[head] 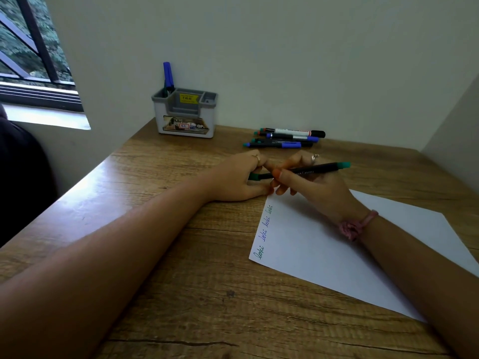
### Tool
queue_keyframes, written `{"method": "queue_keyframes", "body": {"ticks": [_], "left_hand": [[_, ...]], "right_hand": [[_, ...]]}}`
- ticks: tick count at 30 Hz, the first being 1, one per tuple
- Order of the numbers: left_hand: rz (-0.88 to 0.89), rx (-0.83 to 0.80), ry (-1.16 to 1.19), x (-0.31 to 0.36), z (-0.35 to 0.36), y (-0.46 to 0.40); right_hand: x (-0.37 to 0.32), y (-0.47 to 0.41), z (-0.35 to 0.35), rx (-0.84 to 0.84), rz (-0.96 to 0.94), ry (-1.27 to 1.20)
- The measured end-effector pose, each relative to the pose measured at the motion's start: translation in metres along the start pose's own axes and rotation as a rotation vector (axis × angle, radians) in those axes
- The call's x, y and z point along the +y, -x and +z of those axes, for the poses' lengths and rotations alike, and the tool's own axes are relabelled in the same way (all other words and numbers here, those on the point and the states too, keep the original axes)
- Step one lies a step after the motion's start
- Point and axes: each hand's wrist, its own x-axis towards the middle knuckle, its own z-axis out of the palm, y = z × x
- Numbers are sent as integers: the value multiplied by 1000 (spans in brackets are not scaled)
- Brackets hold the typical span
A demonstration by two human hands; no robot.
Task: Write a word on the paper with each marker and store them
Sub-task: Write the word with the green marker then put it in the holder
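Hands (259, 177) grip slim black marker (315, 169), teal-capped.

Glossy wood-grain table (181, 268), matt paper (324, 255)

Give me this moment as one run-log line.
left hand: grips cap end | right hand: holds green marker | paper: words along its left edge | organizer: one marker stored

Wooden desk (181, 294) with visible grain, pushed into a corner of plain pale walls (285, 60). Left of the desk, a barred window (28, 55), green foliage beyond it, daylight glaring off the sill (49, 117).
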Motion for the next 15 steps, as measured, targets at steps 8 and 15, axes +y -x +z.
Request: {"method": "queue_keyframes", "body": {"ticks": [8, 15], "left_hand": [[22, 50, 151, 20, -4, 3], [10, 257, 550, 21, -16, 9]], "right_hand": [[3, 0, -3, -3, 51, -219], [4, -6, -13, 71, 159, -565]]}}
